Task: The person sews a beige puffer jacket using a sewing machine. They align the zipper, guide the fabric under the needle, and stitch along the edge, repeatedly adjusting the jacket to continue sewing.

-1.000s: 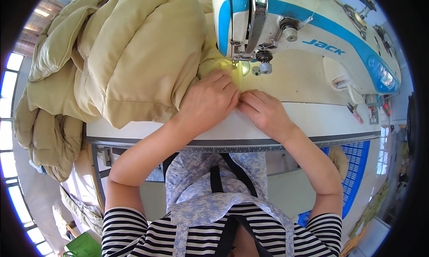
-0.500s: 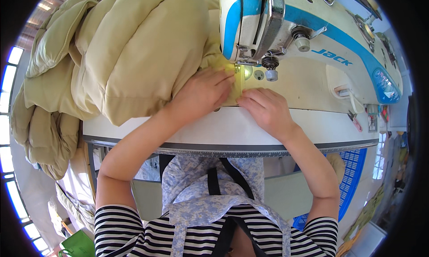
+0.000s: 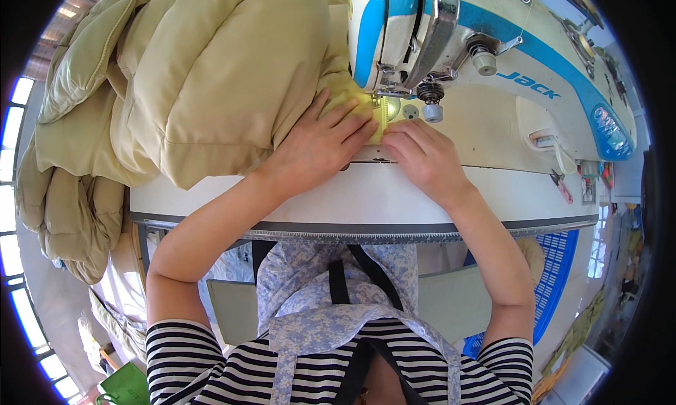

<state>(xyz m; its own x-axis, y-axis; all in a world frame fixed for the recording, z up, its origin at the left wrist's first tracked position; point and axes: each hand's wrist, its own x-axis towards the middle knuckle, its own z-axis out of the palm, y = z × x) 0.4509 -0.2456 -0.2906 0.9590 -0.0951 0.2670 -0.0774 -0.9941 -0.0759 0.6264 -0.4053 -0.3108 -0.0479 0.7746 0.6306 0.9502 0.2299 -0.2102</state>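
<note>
A puffy beige quilted jacket (image 3: 232, 74) lies heaped on the left of the table and runs under the sewing machine (image 3: 401, 32). At the lit presser foot (image 3: 378, 103) a narrow strip with a toothed edge, like zipper tape (image 3: 384, 117), lies along the jacket's edge. Left of the foot, my left hand (image 3: 325, 141) rests flat on the fabric with its fingers spread. My right hand (image 3: 426, 155) is just in front of the foot, thumb and fingers pinched together on the strip's near end. The fingertips partly hide that end.
A ruler strip (image 3: 352, 236) runs along the table's front edge. Small red-handled snips (image 3: 561, 187) lie at the right end of the table. A blue plastic basket (image 3: 553, 285) stands below on the right, and a green bag (image 3: 125, 385) sits at lower left.
My left hand has spread its fingers wider on the fabric. My right hand has moved slightly away from me, closer to the presser foot, and less of the strip shows between them.
</note>
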